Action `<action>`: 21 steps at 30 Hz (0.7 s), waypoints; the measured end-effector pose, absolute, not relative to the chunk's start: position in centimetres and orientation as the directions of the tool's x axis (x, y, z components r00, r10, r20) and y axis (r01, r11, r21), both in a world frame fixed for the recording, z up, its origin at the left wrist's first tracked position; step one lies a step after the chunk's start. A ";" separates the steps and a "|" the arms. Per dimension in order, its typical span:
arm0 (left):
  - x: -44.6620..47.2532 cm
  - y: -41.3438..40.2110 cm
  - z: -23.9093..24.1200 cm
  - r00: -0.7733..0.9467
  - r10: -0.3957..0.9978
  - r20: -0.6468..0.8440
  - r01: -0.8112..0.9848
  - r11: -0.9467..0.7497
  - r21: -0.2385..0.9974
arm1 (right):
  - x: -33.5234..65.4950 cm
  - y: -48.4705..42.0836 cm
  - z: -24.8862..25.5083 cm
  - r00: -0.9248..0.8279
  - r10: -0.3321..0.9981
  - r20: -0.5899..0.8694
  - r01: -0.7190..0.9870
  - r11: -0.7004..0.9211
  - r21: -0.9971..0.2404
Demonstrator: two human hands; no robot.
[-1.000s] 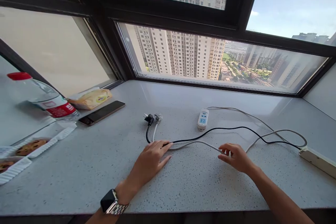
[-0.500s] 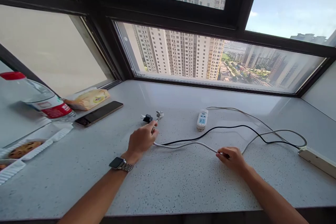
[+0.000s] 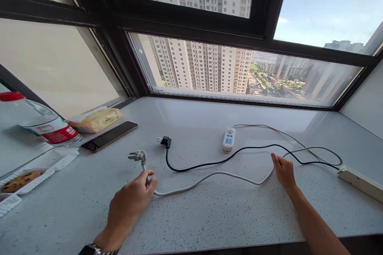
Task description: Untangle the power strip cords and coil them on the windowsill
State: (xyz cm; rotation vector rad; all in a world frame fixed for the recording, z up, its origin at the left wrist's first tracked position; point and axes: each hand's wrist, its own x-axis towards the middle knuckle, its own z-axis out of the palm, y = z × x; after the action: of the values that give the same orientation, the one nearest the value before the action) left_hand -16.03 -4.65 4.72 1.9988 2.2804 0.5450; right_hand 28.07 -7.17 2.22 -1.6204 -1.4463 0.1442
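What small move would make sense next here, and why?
Probably the left hand should draw the white cord gently leftward: it grips that cord just below the white plug, and the cord lies in slack bends between it and the right hand.

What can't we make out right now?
Head view:
White cord: stretch inside the left hand, which covers it.
Right hand: grip on that cord, hidden by the hand itself.
Watch: cut off by the bottom edge.
Power strip: right end, past the right edge.
Bottle label: fine print, too small.
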 end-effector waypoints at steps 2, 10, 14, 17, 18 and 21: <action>-14.9 -4.4 5.3 -0.134 0.973 0.190 0.962 0.082 0.260 | 28.9 -7.4 2.5 0.398 0.811 0.429 0.657 0.075 -0.751; 3.7 0.1 7.5 0.649 0.728 0.223 0.624 -0.676 0.392 | 29.8 -8.0 2.5 0.508 0.845 0.170 0.435 -0.081 -0.897; 10.3 2.8 6.2 0.774 0.626 -0.094 0.604 -0.686 0.407 | 34.7 -9.8 3.2 0.599 0.791 0.124 0.544 -0.289 -0.787; 11.5 1.8 5.1 0.820 0.560 -0.123 0.559 -0.734 0.387 | 40.8 -11.4 3.9 0.696 0.716 -0.043 0.506 -0.533 -0.678; 11.4 0.9 4.9 0.831 0.547 -0.095 0.540 -0.756 0.370 | 42.6 -11.8 4.1 0.701 0.709 -0.083 0.496 -0.567 -0.657; 10.9 -2.1 4.5 0.840 0.541 -0.040 0.525 -0.793 0.311 | 46.2 -12.5 5.0 0.643 0.757 -0.114 0.513 -0.536 -0.671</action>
State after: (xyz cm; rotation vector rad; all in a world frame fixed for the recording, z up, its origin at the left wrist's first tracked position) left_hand 10.92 -2.13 4.54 2.7092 0.8055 0.0734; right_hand 46.19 -12.53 4.98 -2.2581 -0.9852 0.5293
